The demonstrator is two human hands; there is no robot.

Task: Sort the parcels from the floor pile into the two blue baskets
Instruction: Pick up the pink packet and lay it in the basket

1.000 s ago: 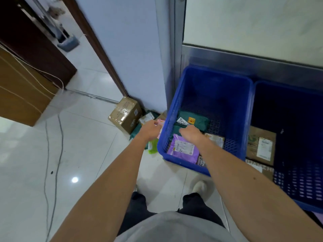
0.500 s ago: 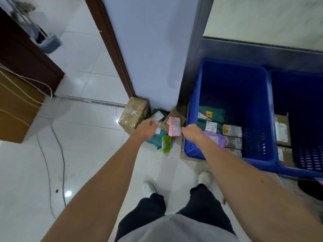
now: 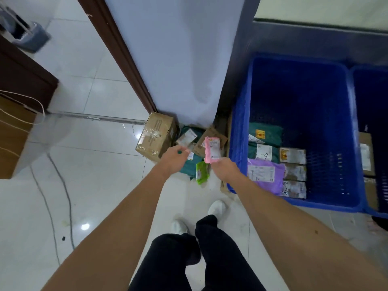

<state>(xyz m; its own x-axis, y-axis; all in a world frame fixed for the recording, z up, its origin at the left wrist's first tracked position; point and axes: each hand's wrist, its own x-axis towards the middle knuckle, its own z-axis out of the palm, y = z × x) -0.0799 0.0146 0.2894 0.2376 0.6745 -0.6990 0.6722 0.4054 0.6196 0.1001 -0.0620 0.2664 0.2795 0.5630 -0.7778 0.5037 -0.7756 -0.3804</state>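
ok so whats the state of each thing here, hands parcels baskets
right hand: shut on the pink parcel, holding it upright above the pile
left hand: reaching to the floor pile, grip unclear
green pouch: on the floor
taped carton: on the floor by the wall
near basket: partly filled
purple parcel: lying in the near basket
far basket: holds cardboard boxes, mostly cut off

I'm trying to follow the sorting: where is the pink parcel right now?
In the head view the pink parcel is held up by the right hand, above the floor pile, just left of the near blue basket.
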